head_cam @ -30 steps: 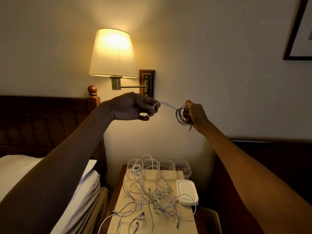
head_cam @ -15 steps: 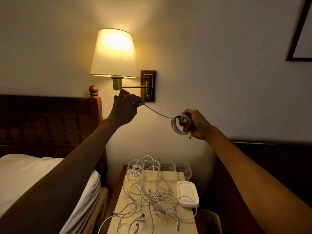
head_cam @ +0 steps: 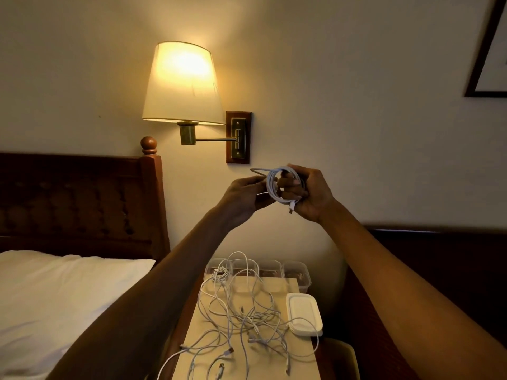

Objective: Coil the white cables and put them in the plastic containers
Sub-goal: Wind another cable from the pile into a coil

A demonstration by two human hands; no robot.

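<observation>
Both my hands are raised in front of the wall, close together. My right hand (head_cam: 312, 194) grips a coiled white cable (head_cam: 273, 187), its plug hanging down below the fingers. My left hand (head_cam: 242, 194) pinches the cable's loose end right beside the coil, with a short loop sticking up. Below, a tangle of loose white cables (head_cam: 241, 316) lies on the nightstand (head_cam: 274, 366). Several clear plastic containers (head_cam: 297, 274) stand in a row at its back edge; cable strands hang over the left ones.
A stack of white lids (head_cam: 304, 315) lies on the nightstand's right side. A lit wall lamp (head_cam: 182, 83) hangs just above and left of my hands. A bed with a white pillow (head_cam: 55, 292) and dark headboard (head_cam: 74, 198) is at the left.
My left hand has come down and right from near the lamp, bringing the cable's end to the coil. The stretched length of cable is now wound in. My right hand rose slightly.
</observation>
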